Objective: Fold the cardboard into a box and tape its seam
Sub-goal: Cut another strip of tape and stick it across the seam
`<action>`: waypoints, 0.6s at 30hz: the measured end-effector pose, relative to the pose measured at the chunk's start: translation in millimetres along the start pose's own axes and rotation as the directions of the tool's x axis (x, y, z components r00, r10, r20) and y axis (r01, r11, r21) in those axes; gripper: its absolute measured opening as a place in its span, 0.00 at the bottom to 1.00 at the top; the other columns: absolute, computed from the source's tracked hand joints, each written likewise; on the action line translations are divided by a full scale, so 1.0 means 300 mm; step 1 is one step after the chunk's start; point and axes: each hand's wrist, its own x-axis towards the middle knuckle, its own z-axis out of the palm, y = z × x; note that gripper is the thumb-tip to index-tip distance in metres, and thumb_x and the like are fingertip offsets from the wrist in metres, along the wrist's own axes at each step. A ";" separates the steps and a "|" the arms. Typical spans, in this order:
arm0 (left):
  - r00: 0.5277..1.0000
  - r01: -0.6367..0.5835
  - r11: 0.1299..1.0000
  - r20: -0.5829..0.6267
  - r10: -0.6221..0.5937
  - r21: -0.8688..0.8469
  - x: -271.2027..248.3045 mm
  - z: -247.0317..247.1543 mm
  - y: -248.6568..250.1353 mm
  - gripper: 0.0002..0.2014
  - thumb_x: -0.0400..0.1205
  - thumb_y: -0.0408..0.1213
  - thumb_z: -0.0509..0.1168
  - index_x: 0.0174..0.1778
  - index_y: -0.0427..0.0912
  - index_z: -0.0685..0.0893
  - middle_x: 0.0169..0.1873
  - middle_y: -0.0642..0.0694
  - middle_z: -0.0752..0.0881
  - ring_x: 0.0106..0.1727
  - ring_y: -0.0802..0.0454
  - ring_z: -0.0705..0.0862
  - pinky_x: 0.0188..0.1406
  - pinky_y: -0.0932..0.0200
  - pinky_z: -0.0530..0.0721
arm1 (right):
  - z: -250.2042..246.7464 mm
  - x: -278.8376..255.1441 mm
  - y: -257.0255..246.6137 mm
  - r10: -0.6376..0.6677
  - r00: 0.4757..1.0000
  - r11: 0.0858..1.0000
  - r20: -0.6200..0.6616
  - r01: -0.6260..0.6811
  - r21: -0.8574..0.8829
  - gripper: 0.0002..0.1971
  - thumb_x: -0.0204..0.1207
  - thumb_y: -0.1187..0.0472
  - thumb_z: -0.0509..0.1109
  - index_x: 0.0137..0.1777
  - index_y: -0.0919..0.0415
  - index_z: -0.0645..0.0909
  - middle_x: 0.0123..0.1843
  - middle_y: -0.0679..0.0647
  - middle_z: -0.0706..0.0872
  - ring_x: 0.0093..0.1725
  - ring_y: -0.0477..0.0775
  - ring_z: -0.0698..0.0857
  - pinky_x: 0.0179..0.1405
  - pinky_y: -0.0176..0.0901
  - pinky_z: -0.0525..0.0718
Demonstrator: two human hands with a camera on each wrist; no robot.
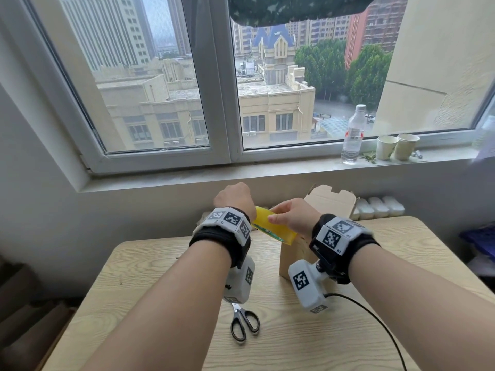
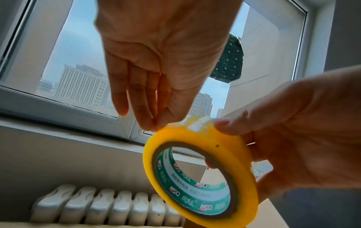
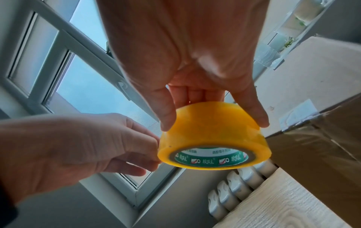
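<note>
the box stands folded at 3 o'clock of the scissors, some tape already on it. right hand grips the tape roll; left hand pinches its edge, apparently seeking the tape end. more taping seems left.

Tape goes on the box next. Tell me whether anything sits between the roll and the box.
Nothing visible does. The tape roll, held by the right hand, hangs just above and left of the cardboard box, with only air between them.
</note>
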 end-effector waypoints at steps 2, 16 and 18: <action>0.998 0.036 0.996 0.054 -0.031 -0.083 0.004 -0.001 -0.013 0.11 0.71 0.36 0.69 0.50 0.45 0.88 0.47 0.46 0.89 0.50 0.46 0.87 0.43 0.59 0.83 | -0.002 -0.004 -0.004 -0.022 1.000 0.999 0.015 0.023 -0.033 0.16 0.75 0.56 0.74 0.62 0.58 0.87 0.56 0.57 0.89 0.56 0.57 0.87 0.62 0.55 0.83; 0.969 0.204 0.883 0.218 -0.120 -0.422 0.032 -0.002 -0.104 0.14 0.69 0.44 0.79 0.44 0.40 0.90 0.37 0.44 0.92 0.43 0.49 0.91 0.48 0.54 0.90 | 0.044 0.015 0.012 -0.057 0.998 0.998 -0.004 0.057 0.015 0.15 0.75 0.56 0.75 0.60 0.59 0.87 0.54 0.56 0.90 0.54 0.55 0.87 0.59 0.51 0.84; 0.979 0.160 0.947 0.170 -0.116 -0.279 0.023 0.005 -0.101 0.12 0.70 0.43 0.76 0.45 0.42 0.89 0.42 0.44 0.91 0.48 0.46 0.90 0.48 0.56 0.87 | 0.068 0.010 0.017 -0.068 0.998 0.997 0.016 0.068 -0.026 0.15 0.76 0.57 0.74 0.61 0.60 0.87 0.55 0.56 0.89 0.52 0.52 0.86 0.57 0.47 0.82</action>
